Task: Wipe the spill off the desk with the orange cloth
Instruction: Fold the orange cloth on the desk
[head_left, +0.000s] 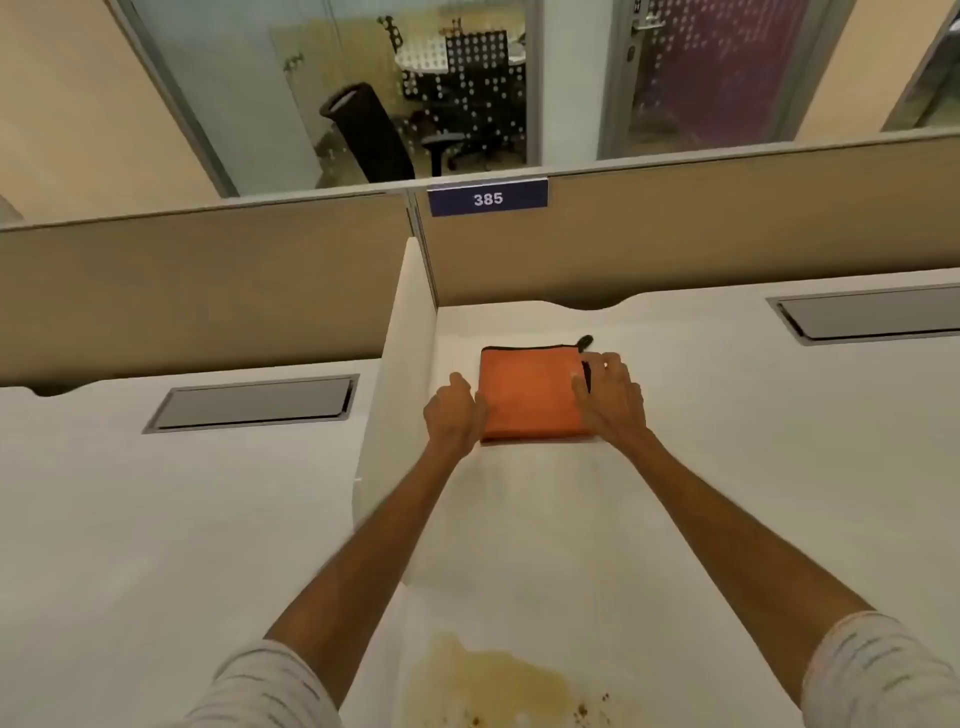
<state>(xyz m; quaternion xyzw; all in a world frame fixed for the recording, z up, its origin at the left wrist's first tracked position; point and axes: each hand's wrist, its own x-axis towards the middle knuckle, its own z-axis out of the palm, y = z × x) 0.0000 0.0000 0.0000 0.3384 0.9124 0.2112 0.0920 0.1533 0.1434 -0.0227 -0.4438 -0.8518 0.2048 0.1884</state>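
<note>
Head view: a person's two bare arms reach across a white desk (727, 467) to a folded orange cloth (530, 397) lying flat at the far side, at 12 o'clock from the spill (488, 680). The left hand (454, 413) has its fingers curled at the cloth's left edge and appears to pinch it. The right hand (610, 400) lies on the cloth's right side, fingers fairly straight and spread, gripping nothing. The yellowish-brown spill, with dark crumbs (582, 709) at its 4 o'clock, sits well apart from the cloth at the near edge and looks unwiped.

The step in hand is judged to be picking up the cloth; wiping has not begun. The next move calls for lifting the cloth clear, bringing it toward 6 o'clock and pressing it flat over the puddle.

Two recessed cable hatches, one (254, 402) at 9 o'clock of the cloth on the neighbouring desk, one (872, 317) at 2 o'clock, have their lids down; their contents are hidden. A sign reading 385 (487, 198) hangs on the partition above.
</note>
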